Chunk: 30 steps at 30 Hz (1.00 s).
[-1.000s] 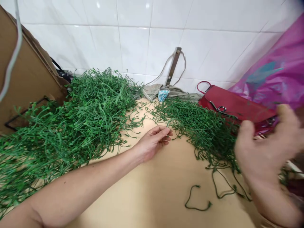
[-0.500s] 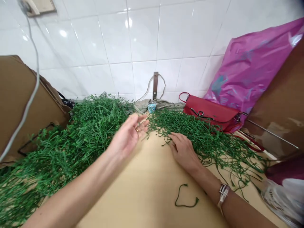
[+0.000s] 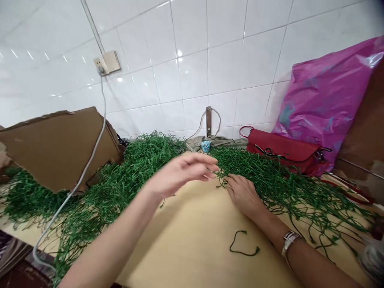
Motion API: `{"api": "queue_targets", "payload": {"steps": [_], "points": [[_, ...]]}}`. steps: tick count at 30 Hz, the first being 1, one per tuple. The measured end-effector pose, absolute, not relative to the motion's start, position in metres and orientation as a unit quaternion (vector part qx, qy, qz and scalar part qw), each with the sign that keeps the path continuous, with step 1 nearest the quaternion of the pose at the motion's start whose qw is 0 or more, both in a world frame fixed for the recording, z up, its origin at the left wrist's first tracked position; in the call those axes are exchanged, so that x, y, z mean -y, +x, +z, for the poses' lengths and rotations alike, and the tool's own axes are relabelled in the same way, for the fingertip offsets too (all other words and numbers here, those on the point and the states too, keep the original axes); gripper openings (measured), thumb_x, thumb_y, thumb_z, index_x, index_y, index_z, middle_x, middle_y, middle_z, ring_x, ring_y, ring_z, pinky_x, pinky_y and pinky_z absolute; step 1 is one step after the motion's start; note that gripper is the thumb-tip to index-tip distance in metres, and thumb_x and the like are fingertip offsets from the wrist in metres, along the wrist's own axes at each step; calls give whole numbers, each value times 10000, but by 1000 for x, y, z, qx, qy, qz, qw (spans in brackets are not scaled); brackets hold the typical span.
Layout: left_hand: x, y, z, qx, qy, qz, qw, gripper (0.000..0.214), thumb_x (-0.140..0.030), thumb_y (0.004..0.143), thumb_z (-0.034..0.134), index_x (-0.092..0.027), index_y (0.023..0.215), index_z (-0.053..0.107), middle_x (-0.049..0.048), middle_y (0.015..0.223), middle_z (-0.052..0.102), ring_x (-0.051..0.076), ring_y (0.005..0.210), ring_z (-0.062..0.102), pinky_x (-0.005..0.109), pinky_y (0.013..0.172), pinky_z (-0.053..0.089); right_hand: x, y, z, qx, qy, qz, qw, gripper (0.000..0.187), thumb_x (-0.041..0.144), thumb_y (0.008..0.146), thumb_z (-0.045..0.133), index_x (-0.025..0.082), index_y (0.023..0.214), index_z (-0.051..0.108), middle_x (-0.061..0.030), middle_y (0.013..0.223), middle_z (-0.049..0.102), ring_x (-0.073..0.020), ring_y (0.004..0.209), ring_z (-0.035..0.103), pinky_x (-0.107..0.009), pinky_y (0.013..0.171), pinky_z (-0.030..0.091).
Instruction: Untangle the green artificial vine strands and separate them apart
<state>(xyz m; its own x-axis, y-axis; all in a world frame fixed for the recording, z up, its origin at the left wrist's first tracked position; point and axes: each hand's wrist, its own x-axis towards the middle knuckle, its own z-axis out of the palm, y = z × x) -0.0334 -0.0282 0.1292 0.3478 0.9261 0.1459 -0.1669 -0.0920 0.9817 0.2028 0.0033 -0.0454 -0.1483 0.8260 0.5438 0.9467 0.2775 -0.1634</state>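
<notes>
My left hand (image 3: 184,172) hovers over the middle of the table (image 3: 192,232), slightly blurred, its fingers stretched out with nothing in them. My right hand (image 3: 243,194) rests palm down, fingers extended, at the near edge of a pile of thin green cord-like strands (image 3: 270,172). Its fingertips touch a few strand ends; its thumb is partly hidden. Behind my left arm lies a bushier green heap (image 3: 129,180) of similar strands. One loose green strand (image 3: 244,253) lies bent on the tabletop, left of my right forearm.
A red handbag (image 3: 282,148) and a pink plastic bag (image 3: 321,100) stand behind the right pile. At left, a cardboard box (image 3: 60,148) sits by the heap, with a grey cable (image 3: 90,164) hanging in front. A small blue patterned object (image 3: 206,146) lies near the tiled wall.
My left hand has moved right, toward my right hand, and turned so its fingers point right. My right hand stays at the right pile's edge. The camera view has shifted left.
</notes>
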Motion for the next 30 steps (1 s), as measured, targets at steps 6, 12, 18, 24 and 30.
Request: {"api": "queue_targets", "payload": {"steps": [6,12,18,24,30], "points": [[23,-13,16,-388,864,202,250,651,-475,887,671,-178,1448,525,193,1589,412,343,1494,350,545,1237,249,-5,204,-44,755,-592,-111,257,384,176,946,437,166,1219,707,-158,1264,690,-288,1188,589,-456,1000,454],[25,-12,1,-397,895,139,145,548,-531,1004,425,-238,1461,494,134,1579,447,308,1503,340,598,1235,195,-2,206,-44,761,-593,-113,239,391,190,967,426,169,1263,680,-154,1310,667,-288,1217,567,-459,1011,440],[23,-9,2,-434,878,163,122,541,-500,994,445,-175,1420,520,161,1538,476,284,1442,422,500,1235,255,-2,205,-42,763,-590,-115,239,382,186,962,434,148,1248,685,-162,1299,676,-289,1197,584,-453,996,450],[-19,-11,-5,-530,822,182,103,493,-464,986,451,-134,1342,540,170,1455,535,300,1380,478,506,1229,248,-2,207,-44,761,-589,-107,249,382,206,970,430,169,1249,688,-148,1309,678,-288,1207,584,-458,1001,453],[-72,-29,-8,-616,759,195,85,408,-399,981,466,-170,1309,545,151,1424,548,294,1365,481,470,1190,296,1,209,-44,763,-585,-102,254,387,203,963,441,186,1260,688,-141,1325,671,-279,1222,578,-450,1011,450]]}}
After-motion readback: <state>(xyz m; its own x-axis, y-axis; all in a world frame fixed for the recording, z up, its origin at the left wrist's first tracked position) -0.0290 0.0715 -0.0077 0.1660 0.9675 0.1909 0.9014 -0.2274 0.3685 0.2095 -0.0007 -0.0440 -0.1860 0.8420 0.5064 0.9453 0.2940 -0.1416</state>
